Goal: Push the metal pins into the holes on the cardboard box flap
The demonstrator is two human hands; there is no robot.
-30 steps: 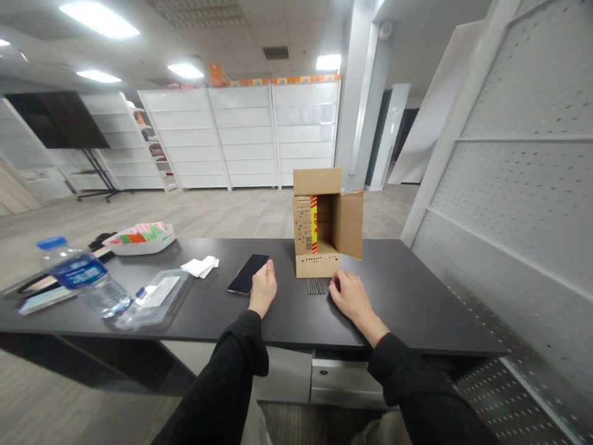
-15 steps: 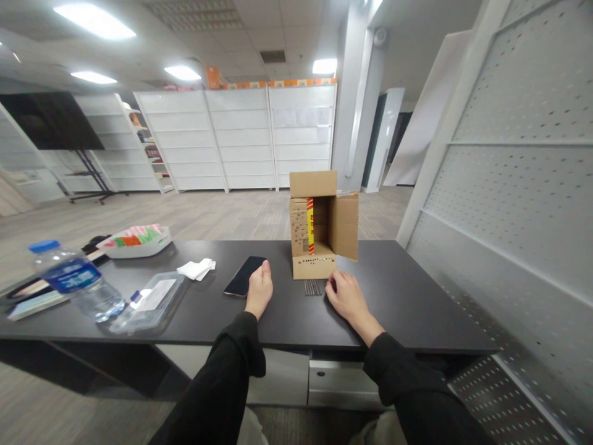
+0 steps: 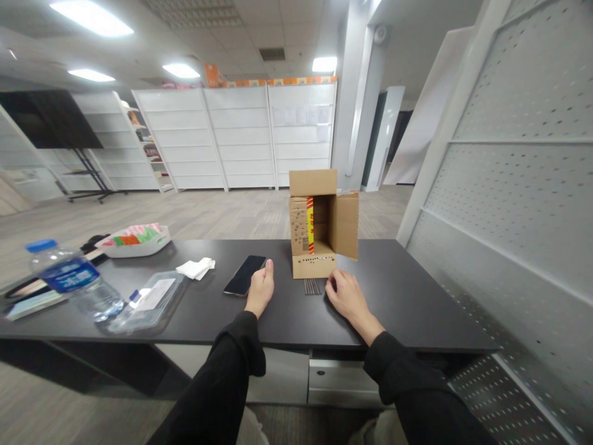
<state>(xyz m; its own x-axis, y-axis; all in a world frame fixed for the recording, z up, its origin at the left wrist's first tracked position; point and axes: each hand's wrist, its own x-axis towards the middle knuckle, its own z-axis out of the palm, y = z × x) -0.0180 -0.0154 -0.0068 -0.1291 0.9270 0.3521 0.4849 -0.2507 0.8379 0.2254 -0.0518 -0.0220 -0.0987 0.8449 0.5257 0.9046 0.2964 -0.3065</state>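
Note:
My left hand (image 3: pixel 260 288) rests on its side at the near right corner of a black smartphone (image 3: pixel 244 275), fingers curled in and thumb up; nothing shows in it. On the right, my right hand (image 3: pixel 345 295) lies on the table with its fingers curled closed and nothing visible between them. Several thin metal nails or screws (image 3: pixel 312 287) lie in a row just left of its fingertips. Behind them an open cardboard box (image 3: pixel 313 267) stands with its opening facing me. Small holes or studs dot its left flap and lower flap.
On the dark table (image 3: pixel 393 309), to the left, are a folded white tissue (image 3: pixel 196 268), a clear plastic case (image 3: pixel 157 303), a tilted water bottle (image 3: pixel 76 281) and a white tray (image 3: pixel 139 248) of colourful packets. A white perforated panel (image 3: pixel 509 198) borders the right side.
My left hand has shifted very slightly, its thumb a bit further right. The view has tilted a little; the right hand and the objects stay in place.

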